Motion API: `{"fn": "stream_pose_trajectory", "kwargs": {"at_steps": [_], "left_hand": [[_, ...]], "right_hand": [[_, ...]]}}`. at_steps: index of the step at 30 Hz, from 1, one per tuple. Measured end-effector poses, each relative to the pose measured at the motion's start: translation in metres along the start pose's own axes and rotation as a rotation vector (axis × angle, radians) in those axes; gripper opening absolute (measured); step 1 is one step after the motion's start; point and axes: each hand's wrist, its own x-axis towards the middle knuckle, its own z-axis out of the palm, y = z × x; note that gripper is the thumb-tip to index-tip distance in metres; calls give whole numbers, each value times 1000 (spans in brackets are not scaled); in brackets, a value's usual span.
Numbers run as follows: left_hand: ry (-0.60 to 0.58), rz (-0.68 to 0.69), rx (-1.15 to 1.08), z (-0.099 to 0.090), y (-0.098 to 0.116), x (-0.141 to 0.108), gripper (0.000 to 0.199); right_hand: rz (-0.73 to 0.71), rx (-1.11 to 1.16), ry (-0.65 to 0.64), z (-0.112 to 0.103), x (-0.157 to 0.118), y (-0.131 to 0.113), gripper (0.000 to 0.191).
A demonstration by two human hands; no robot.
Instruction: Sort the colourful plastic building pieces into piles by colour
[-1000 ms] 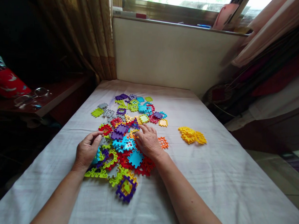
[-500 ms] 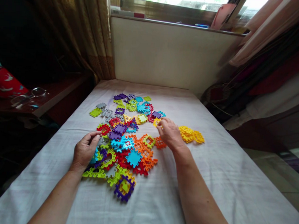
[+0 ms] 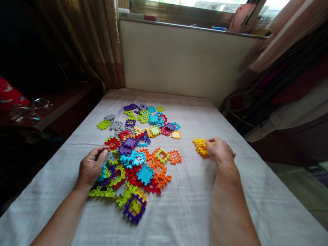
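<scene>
My right hand [image 3: 220,151] is at the right of the bed, its thumb and fingers closed on a yellow interlocking plastic tile at the small yellow tile pile [image 3: 200,147]. The fingers partly hide that tile. My left hand [image 3: 91,167] rests at the left edge of the large mixed heap, holding nothing visible, with thumb and forefinger a little apart. Closest to its fingertips is a red tile [image 3: 112,143]. The heap has a cyan tile [image 3: 145,174], a purple tile [image 3: 130,142], an orange tile [image 3: 175,157] and a purple frame tile [image 3: 135,208] at its front.
A white sheet [image 3: 182,217] covers the bed. More tiles lie toward the back, among them a light orange tile [image 3: 176,134] and a lime tile [image 3: 103,125]. Eyeglasses [image 3: 41,103] sit on a dark side table [image 3: 59,114] at the left. Clothes hang at the right.
My right hand has moved right, from the back edge of the mixed heap to the yellow pile. The light orange tile is now uncovered. My left hand has stayed in place.
</scene>
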Motion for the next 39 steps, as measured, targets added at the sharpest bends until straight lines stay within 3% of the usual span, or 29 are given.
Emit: {"fn": "stream_pose_trajectory", "kwargs": {"at_steps": [3,6,11,14,18,25,29,33,39], "left_hand": [[9,-4,-3,0,2,0,44],[16,-11,-20,1,5,-1,45],[21,-29,-44,1,9,-2,45],[31,-31,-41,1,11,-3,44],[36,-15,-30,2,14,-3,44],[32,15,-30,3,14,-3,44],[22,13,-21,3,14,-4,44],[-19,31,9,2,16,-4,42],[-27,45,19,1,15,-4,40]], "right_hand": [[-148,56,133,-1,-11,-17,32],[-450,155,176,10,-34,-50,28],[-1000,289,-7,43,-89,-133,36],[-1128,234,-129,56,-115,-172,50],[-1209,152,-239,59,-135,-182,45],[-1222,216,-270,44,-160,-144,35],[-1131,211,-312,33,-150,-141,31],[-955,225,-241,36,-128,-146,25],[-1110,232,-274,52,-112,-164,38]]}}
